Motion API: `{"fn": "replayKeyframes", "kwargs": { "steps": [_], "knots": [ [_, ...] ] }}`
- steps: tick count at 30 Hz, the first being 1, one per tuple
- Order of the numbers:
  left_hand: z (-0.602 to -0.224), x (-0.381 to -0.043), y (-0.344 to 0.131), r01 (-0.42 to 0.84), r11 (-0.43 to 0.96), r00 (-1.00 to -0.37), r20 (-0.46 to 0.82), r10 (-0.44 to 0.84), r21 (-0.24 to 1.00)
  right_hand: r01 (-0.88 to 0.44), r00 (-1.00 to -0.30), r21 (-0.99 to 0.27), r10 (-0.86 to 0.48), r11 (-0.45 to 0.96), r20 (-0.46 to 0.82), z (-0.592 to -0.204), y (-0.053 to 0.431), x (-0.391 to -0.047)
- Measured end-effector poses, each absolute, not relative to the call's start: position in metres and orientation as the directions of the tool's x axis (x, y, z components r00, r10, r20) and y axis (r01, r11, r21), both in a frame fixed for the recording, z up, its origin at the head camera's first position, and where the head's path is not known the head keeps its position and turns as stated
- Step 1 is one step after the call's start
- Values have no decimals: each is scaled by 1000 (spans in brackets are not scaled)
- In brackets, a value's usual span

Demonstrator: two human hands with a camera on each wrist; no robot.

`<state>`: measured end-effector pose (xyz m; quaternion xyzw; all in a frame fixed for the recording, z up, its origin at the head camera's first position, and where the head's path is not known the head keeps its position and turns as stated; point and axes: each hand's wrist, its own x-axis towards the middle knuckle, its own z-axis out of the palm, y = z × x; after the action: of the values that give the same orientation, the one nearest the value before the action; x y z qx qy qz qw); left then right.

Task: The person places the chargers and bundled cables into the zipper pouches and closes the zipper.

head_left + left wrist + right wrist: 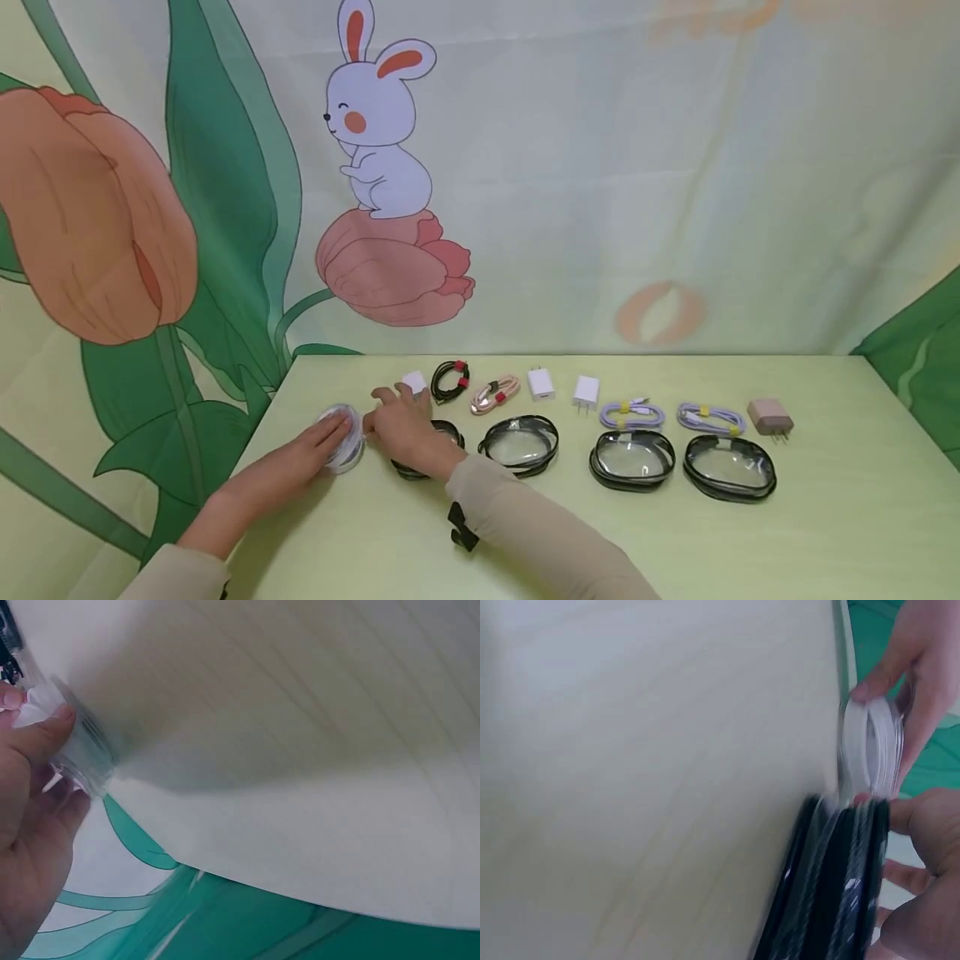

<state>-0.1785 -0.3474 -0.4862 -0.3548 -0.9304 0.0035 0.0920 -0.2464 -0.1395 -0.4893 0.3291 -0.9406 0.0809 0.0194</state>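
Note:
My left hand (311, 450) grips a clear round pouch (355, 442) with white trim at the table's left end. In the left wrist view its thumb and fingers (52, 731) hold the pouch from both sides. My right hand (408, 429) is bent over, thumb and index finger at the pouch's right edge; the exact pinch is partly hidden. Its other fingers reach toward a white charger plug (414, 382). Under the right hand lies a black-trimmed clear pouch (450, 432), partly covered; the right wrist view shows its black edge (847, 877) close up.
Three more black-trimmed clear pouches, one of them here (519, 442), line the table to the right. Behind them lie a black cable (442, 383), a pink cable (495, 395), two lilac cables (632, 415), white plugs (541, 384) and a pink plug (769, 416). A printed curtain (555, 208) hangs behind.

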Motion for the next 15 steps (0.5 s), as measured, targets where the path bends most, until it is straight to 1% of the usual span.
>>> {"fn": "replayKeyframes", "kwargs": {
  "steps": [2, 4, 6, 8, 11, 15],
  "knots": [
    [-487, -181, -345, 634, 765, -744, 183, 643, -111, -639, -769, -144, -632, 756, 96, -488, -142, -244],
    [-487, -183, -342, 598, 793, -772, 185, 608, -113, -653, -757, -147, -646, 743, 97, -488, -143, -242],
    [-486, -184, -340, 563, 821, -800, 187, 570, -95, -653, -757, -143, -646, 744, 92, -487, -143, -243],
    [-485, -184, -339, 551, 832, -811, 191, 553, -64, -632, -775, -128, -626, 764, 85, -487, -142, -244],
    [-482, -184, -340, 563, 826, -808, 191, 558, -34, -604, -797, -116, -599, 789, 75, -489, -140, -248],
    [-479, -184, -345, 610, 792, -776, 181, 604, -27, -598, -801, -123, -592, 792, 86, -492, -139, -253]
  ]
}}
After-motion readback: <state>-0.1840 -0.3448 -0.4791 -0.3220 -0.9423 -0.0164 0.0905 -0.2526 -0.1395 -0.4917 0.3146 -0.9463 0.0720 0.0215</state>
